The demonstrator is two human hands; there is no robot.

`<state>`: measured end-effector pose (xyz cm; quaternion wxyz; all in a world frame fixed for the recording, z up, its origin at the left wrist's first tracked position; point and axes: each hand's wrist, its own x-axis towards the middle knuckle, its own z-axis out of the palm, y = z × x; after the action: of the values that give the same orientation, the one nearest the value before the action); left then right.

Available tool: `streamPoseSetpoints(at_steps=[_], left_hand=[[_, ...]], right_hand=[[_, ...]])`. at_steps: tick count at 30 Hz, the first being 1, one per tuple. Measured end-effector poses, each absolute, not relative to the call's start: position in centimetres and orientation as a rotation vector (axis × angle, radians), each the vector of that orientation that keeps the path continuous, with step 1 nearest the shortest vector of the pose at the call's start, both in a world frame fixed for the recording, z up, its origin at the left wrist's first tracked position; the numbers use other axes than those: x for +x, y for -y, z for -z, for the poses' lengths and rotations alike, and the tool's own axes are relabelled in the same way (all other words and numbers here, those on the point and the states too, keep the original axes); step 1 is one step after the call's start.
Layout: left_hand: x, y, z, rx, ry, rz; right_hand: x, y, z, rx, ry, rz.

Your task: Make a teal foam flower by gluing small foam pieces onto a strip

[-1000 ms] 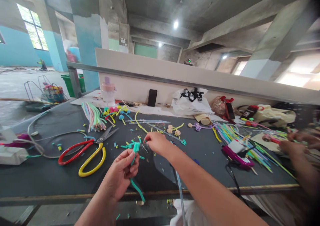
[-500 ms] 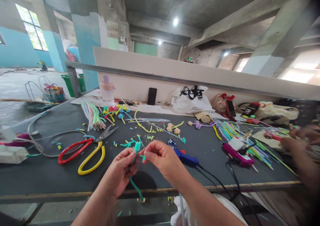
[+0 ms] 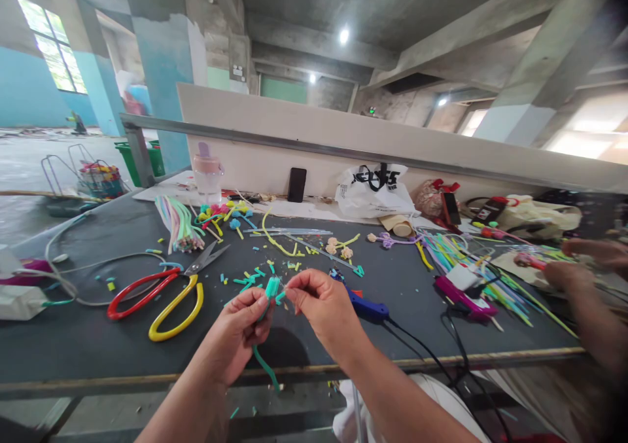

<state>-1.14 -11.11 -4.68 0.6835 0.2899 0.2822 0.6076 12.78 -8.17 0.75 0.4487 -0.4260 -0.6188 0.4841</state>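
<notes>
My left hand (image 3: 248, 318) is closed on a teal pipe cleaner bundle (image 3: 273, 287), its short pieces upright above the thumb. A teal stem (image 3: 266, 368) trails below that hand, past the table's edge. Close beside it, my right hand (image 3: 321, 302) pinches at a small teal pipe cleaner piece (image 3: 280, 297); its fingertips partly hide the grip. Loose cut teal pieces (image 3: 251, 277) lie just behind my hands. To the left are open-bladed scissors (image 3: 176, 312) with one red and one yellow handle. A blue glue gun (image 3: 369, 307) rests right of my right hand.
Striped pipe cleaners (image 3: 179, 224) and small finished flowers (image 3: 235, 214) lie back left. A bottle (image 3: 209, 178), a phone (image 3: 297, 185) and a white bag (image 3: 373, 191) line the partition. Cords cross the front right, near another person's hand (image 3: 569, 279).
My right hand's fingertips have risen slightly, and the small teal piece now sits higher, against the bundle. My left hand keeps its hold. The whole view has shifted slightly.
</notes>
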Motion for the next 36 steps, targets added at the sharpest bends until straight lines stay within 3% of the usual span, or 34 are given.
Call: streamPoseSetpoints(at_steps=[8, 18, 36], left_hand=[[-1.2, 11.3, 4.8, 0.652, -0.636, -1.359], [-1.2, 11.1, 5.0, 0.668, -0.625, -1.356], [-1.2, 11.1, 5.0, 0.691, -0.626, -1.351]], right_hand=[[13.0, 8.8, -0.7, -0.91, 1.464, -1.432], [12.8, 8.7, -0.1, -0.981, 1.473, -1.332], [12.2, 9.4, -0.2, -1.0, 1.234, -1.443]])
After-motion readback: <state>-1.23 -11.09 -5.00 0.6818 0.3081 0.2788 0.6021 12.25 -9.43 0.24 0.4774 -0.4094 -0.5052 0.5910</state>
